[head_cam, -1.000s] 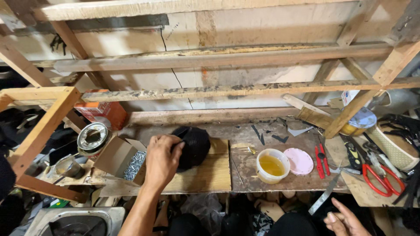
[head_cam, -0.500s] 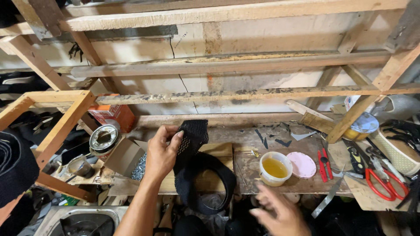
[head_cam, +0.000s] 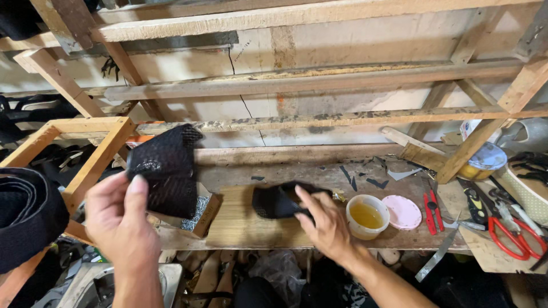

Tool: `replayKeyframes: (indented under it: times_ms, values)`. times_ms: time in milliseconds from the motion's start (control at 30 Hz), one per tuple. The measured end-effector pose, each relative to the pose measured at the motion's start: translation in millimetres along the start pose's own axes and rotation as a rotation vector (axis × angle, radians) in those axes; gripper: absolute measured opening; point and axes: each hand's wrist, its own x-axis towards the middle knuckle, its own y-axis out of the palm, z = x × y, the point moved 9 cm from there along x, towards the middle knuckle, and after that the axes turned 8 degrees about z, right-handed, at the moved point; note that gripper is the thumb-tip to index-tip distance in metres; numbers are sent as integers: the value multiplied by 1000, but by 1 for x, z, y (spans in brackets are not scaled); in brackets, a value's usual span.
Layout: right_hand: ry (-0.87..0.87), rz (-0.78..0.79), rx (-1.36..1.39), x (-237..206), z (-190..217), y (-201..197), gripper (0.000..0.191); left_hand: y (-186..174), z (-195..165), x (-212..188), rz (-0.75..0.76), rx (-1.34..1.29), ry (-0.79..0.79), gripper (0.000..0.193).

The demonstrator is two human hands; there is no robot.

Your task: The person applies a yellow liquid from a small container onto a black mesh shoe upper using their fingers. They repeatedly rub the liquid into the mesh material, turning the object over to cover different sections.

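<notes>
Nearest the camera, your left hand point(head_cam: 123, 225) is raised off the bench, thumb and fingers pinched on a curved black mesh piece point(head_cam: 165, 168) that hangs upright in the air, clear of every surface. Your right hand point(head_cam: 325, 225) lies lower, fingers closed over a second black mesh piece point(head_cam: 274, 201), which rests on the pale wooden board point(head_cam: 240, 222) at the front of the workbench point(head_cam: 365, 171). Judged from this, the two pieces have been taken up but not yet joined: they are well apart, and no glue shows on either.

Just right of the right hand stands an open cup of yellowish liquid point(head_cam: 367, 215), its pink lid point(head_cam: 403, 211) beside it. Further right lie red-handled cutters point(head_cam: 432, 208) and red-handled scissors point(head_cam: 508, 234), untouched. A small cardboard box point(head_cam: 197, 214) sits below the raised piece. At the far left edge a roll of black strip point(head_cam: 25, 219) is in view. Black offcuts point(head_cam: 365, 177) dot the bench behind, before the timber framing point(head_cam: 319, 82).
</notes>
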Motion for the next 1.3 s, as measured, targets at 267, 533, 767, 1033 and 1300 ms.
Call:
replayKeyframes:
  times_ms: [267, 533, 767, 1033, 1300]
  values:
    - [-99, 78, 64, 30, 33, -3, 81, 27, 17, -52, 254, 157, -261, 27]
    - [-485, -249, 78, -18, 124, -110, 81, 104, 56, -133, 730, -222, -615, 38]
    - [-115, 128, 389, -30, 95, -99, 69, 135, 45, -162, 740, -67, 87, 29]
    - [398, 343, -198, -36, -75, -88, 50, 120, 213, -259, 544, -394, -1130, 26]
    - [526, 615, -437, -61, -125, -63, 69, 147, 194, -288, 390, -692, -1254, 9]
